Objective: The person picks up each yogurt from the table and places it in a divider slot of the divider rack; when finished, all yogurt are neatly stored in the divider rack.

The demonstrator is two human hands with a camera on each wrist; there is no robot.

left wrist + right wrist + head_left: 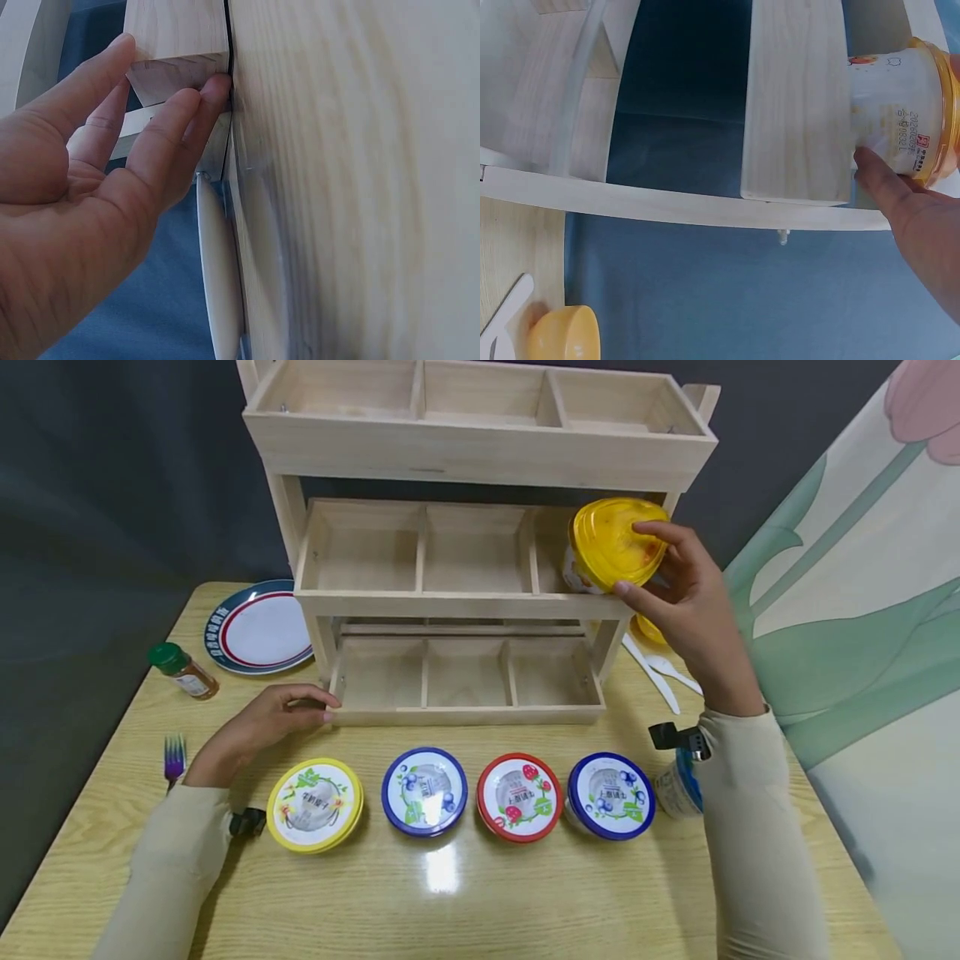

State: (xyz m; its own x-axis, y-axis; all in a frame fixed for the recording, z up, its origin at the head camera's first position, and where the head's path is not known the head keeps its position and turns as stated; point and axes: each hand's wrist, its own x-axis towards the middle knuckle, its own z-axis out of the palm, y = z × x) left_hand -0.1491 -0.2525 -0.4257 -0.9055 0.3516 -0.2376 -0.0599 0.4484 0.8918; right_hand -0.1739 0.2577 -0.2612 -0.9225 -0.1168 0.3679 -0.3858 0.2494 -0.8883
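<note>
My right hand grips a tub with a yellow lid, thumb and fingers spread across its rim. The tub leans, lid toward me, in the right compartment of the shelf's middle tier. Its white printed side shows in the right wrist view, with my right thumb against it. Down at the lowest tier's left front corner, my left hand touches the wooden shelf with nearly straight fingers. In the left wrist view its fingertips lie along the end of the shelf's board.
Lidded tubs stand in a row in front: yellow, blue, red and another blue. A blue tub is partly behind the right sleeve. Around the shelf lie a plate, spice bottle, fork and white cutlery.
</note>
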